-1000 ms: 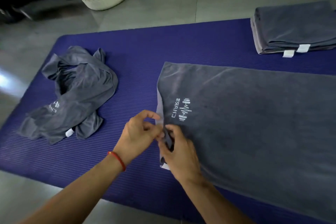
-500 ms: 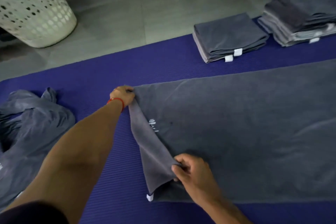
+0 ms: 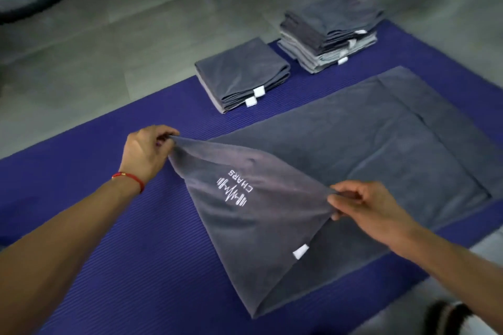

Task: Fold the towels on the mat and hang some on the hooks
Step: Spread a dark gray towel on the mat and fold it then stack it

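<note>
Your left hand [image 3: 145,152] pinches the far corner of the grey towel [image 3: 381,155]; your right hand [image 3: 362,205] pinches the near corner. That end is lifted off the blue mat [image 3: 109,253], logo up. Folded towel [image 3: 242,73] and taller stack [image 3: 330,30] sit beyond, side by side.

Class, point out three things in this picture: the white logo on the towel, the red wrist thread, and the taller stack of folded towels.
white logo [image 3: 234,188]: head view, its waveform.
red wrist thread [image 3: 130,177]: head view, strand across the left wrist.
taller stack [image 3: 330,31]: head view, its front edges.
</note>
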